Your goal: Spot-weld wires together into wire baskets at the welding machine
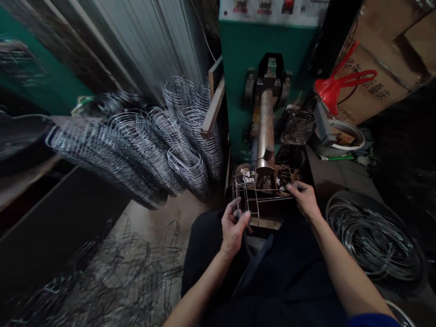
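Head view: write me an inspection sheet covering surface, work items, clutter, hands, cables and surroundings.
Surface: floor partly covered at lower left.
Work items: wire frame held near the end of the metal arm on the green machine.
Clutter: loose bent wires on the floor; red bag near a metal bowl.
Hands: left hand grips the frame; right hand pinches its right side.
Cables: one thin line, possibly a cable, by the corrugated panel.
Surroundings: stacked wire loops left; wire coil and cardboard box right.
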A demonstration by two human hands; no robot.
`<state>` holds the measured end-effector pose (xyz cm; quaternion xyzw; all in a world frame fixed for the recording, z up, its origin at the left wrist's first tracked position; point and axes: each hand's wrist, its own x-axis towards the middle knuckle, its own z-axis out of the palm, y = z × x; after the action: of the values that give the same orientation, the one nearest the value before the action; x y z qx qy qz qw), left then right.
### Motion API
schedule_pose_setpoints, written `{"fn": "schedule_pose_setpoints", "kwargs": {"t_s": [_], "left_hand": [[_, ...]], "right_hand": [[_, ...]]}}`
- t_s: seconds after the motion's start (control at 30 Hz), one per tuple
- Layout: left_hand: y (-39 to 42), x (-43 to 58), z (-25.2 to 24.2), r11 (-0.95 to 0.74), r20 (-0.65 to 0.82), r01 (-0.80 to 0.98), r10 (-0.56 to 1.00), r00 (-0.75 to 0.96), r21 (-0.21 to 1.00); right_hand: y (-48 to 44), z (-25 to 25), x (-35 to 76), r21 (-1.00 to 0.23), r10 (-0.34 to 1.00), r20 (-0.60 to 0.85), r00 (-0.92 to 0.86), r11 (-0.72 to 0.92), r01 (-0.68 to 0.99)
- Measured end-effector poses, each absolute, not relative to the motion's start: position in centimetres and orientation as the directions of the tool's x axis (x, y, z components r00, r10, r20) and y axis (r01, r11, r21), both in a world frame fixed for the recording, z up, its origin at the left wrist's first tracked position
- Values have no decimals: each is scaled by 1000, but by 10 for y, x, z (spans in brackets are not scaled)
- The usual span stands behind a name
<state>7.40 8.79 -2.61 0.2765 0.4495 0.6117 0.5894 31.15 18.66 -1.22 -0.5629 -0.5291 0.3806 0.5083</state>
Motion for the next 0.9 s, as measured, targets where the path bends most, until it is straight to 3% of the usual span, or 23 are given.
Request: {"fn": "schedule_pose_setpoints", "kwargs": {"t_s": [0.73,0.9], "left_hand": [[110,79,-24,90,-175,-472,975,-140,877],[96,73,-14,137,-217,-490,970,-109,861]], "right_hand": [[200,-8,317,-963,972,139,188,89,256],[184,1,339,-948,989,144,28,130,292]]}}
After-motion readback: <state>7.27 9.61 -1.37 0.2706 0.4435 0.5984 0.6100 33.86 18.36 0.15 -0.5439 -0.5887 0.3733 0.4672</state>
